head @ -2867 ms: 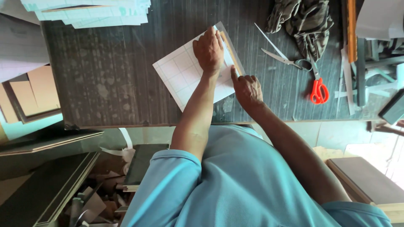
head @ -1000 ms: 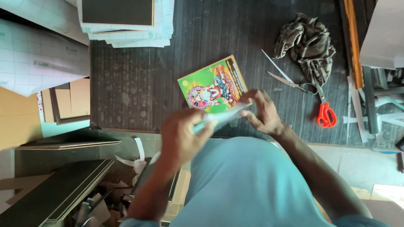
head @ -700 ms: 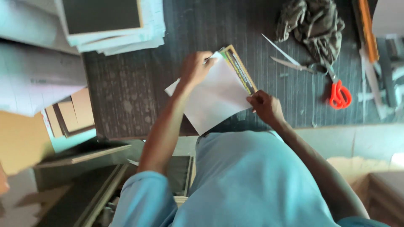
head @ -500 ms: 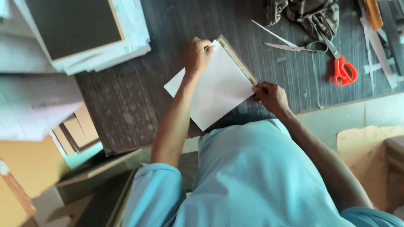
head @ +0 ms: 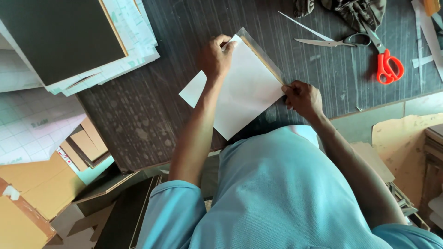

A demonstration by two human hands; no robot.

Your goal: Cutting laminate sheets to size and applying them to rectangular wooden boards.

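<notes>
A white sheet (head: 240, 90) lies tilted on the dark wooden table (head: 152, 92), covering a thin board whose tan edge (head: 263, 57) and clear film show along its right side. My left hand (head: 216, 56) presses on the sheet's far corner, fingers bent over the edge. My right hand (head: 302, 97) pinches the sheet's near right corner at the board's edge. The picture on the board is hidden under the sheet.
Red-handled scissors (head: 369, 51) lie open at the right, beside a dark crumpled cloth (head: 355, 8). A stack of film sheets topped by a black board (head: 60, 37) sits at the far left. Cardboard pieces (head: 41, 184) lie below the table edge.
The colourful picture board was exposed a second ago; the white sheet now covers it. My left hand moved to the sheet's far corner and my right to its near right corner.
</notes>
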